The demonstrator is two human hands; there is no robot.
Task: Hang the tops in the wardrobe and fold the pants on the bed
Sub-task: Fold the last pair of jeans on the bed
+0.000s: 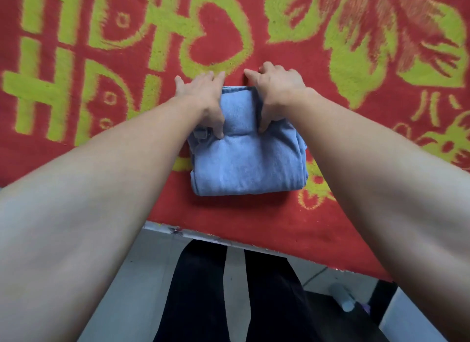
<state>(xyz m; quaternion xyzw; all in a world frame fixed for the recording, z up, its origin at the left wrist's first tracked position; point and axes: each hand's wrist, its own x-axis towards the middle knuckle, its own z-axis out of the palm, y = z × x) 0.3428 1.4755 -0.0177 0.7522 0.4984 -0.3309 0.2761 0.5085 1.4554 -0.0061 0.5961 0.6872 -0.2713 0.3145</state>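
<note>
Head view, looking down over two bare forearms to a bed [254, 222] covered by a red blanket [76, 143] with yellow-green lettering and flower patterns. A pair of light blue denim pants [246, 161], already folded into a thick, nearly square bundle, lies on the blanket close to the bed's near edge, straight ahead of the person. Both hands sit side by side on the bundle's far end, each about equally close to it. The left hand [203, 97] lies over the far left corner with its fingers [212, 74] fairly straight and spread, tips reaching past the far edge onto the blanket, and its thumb pressed into the cloth. The right hand [277, 92] is arched over the far right corner, fingers curled down over the far edge and thumb pressed into the cloth opposite them, apparently a pinch, though whether the fingertips reach under the edge is hidden. A crease runs left to right across the bundle at the two thumbs, so most of the pants lies on the near side of the hands, toward the person's body. Any last fold would likely bring the far end over that crease toward the person. Below the bed's edge are the person's dark trouser legs [203, 290] and a pale bottle [343, 299] on the floor.
</note>
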